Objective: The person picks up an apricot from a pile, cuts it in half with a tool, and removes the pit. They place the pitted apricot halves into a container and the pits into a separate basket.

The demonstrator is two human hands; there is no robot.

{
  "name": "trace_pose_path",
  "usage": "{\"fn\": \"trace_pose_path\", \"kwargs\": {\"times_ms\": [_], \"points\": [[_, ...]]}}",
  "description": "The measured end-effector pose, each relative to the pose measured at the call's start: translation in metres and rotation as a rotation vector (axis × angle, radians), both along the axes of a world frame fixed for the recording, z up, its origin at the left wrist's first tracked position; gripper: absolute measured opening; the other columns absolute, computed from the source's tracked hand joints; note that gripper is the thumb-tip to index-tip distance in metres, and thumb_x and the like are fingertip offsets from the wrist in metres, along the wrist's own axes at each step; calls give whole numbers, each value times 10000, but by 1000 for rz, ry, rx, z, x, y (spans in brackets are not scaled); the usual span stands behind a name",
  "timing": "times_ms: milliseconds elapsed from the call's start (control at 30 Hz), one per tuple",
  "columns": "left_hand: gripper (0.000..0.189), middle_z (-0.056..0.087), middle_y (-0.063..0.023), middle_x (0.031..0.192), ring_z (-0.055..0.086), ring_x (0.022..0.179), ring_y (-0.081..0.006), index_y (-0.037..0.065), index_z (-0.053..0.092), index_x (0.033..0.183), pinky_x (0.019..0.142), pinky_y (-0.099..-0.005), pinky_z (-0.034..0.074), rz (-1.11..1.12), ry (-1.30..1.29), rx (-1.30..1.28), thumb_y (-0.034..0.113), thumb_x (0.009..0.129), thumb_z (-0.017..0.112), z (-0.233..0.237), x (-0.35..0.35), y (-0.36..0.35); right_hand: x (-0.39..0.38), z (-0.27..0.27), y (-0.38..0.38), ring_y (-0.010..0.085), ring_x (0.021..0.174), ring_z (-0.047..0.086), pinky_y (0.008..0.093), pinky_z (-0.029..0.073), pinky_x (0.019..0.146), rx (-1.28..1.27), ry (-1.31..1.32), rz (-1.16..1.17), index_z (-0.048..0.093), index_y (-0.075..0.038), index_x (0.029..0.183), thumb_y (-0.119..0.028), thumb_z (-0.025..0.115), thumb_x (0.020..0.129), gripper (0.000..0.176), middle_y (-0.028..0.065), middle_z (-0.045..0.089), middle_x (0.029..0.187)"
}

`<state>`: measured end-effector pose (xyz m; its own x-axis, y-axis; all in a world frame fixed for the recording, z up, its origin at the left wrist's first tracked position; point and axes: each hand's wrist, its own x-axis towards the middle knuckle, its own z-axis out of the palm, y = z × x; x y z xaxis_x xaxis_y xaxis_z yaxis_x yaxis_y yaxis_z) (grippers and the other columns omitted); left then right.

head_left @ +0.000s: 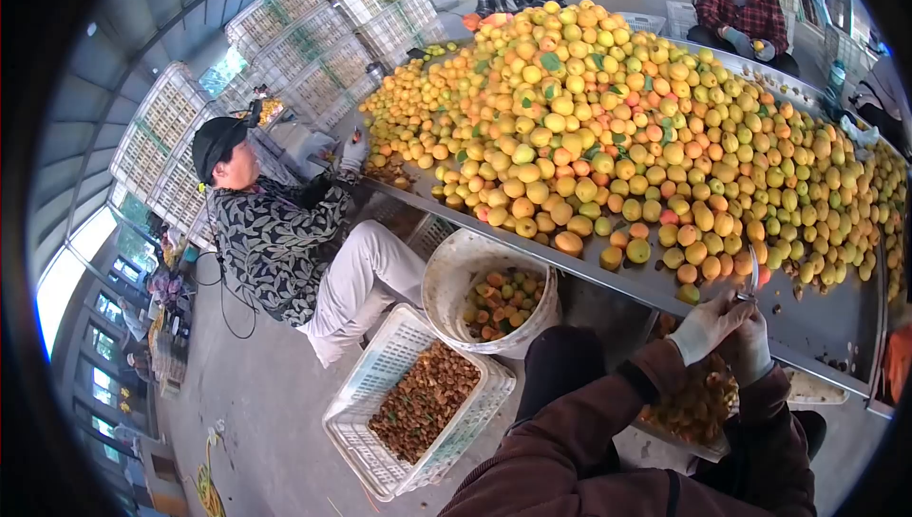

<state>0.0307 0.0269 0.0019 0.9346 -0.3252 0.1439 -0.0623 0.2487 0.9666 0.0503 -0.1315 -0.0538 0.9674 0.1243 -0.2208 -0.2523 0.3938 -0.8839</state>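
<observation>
At the table (809,337), right hand (754,348) clamps a slim silvery blade (754,273), left hand's (701,329) grip unclear.

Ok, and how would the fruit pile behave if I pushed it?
The fruit pile would probably slump and spill, being loose pieces heaped high. Single pieces may roll, since they look roundish. Shoved whole, it would likely feel heavy, given how many there are.
</observation>
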Motion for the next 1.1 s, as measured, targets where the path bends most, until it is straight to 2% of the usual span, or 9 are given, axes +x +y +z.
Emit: {"fn": "trace_pose_path", "kwargs": {"times_ms": [100,133,200,233,533,600,767,867,1100], "points": [[344,610,-83,1173,567,1109,-148,43,540,1267,935,-284,461,128,-119,125,232,981,568,-5,2,1,-25,93,29,152,887,625,294,525,776,165,-41,69,611,0,1081,-167,590,925,229,42,633,953],[299,609,-93,1176,576,1099,-152,49,561,1247,913,-292,480,119,-8,-87,207,993,540,-2,4,-3,-26,92,27,121,827,611,266,507,715,104,-32,-15,609,-15,1099,-173,608,922,237,24,623,922],[285,640,-58,1099,592,962,-121,19,585,1190,839,-280,497,260,-250,385,218,987,584,-18,14,4,-26,81,16,44,569,485,206,367,475,-57,35,-131,612,-51,1074,-183,622,927,198,-34,556,792],[259,629,-33,1053,567,917,-83,8,601,1168,773,-240,483,276,42,-129,188,983,586,-18,20,0,-26,74,14,37,533,451,208,341,438,-108,-6,-150,608,-60,1055,-190,621,933,179,-52,533,757],[313,636,-24,940,582,809,-114,47,606,1202,732,-240,475,451,94,-31,217,940,626,1,48,42,-43,92,-25,56,772,508,245,460,684,-673,-197,271,580,13,1093,-246,658,925,318,-21,563,816],[350,695,-97,976,652,876,-243,99,631,1128,783,-331,498,475,-38,843,335,874,668,2,43,43,-45,96,-26,135,793,591,303,500,750,-685,-130,163,619,0,1081,-337,685,870,403,68,632,837],[479,702,-152,1023,647,985,-371,133,624,1103,925,-460,446,355,-26,1498,506,803,641,11,35,28,-46,97,-31,76,751,453,251,424,675,-696,-144,87,559,-8,1023,-200,603,920,222,-19,493,806],[485,692,-178,1052,640,979,-398,115,613,1152,925,-442,455,293,14,1428,453,808,664,10,37,26,-48,85,-29,85,770,471,260,433,696,-608,-227,86,574,-7,1051,-265,585,954,276,-16,509,820],[417,639,-95,1017,621,931,-194,-17,568,1182,843,-351,509,124,329,-98,349,1032,438,32,15,25,-53,101,-17,56,797,512,228,449,695,-297,-261,181,574,-13,1131,-364,529,1001,378,-19,592,982]]}}
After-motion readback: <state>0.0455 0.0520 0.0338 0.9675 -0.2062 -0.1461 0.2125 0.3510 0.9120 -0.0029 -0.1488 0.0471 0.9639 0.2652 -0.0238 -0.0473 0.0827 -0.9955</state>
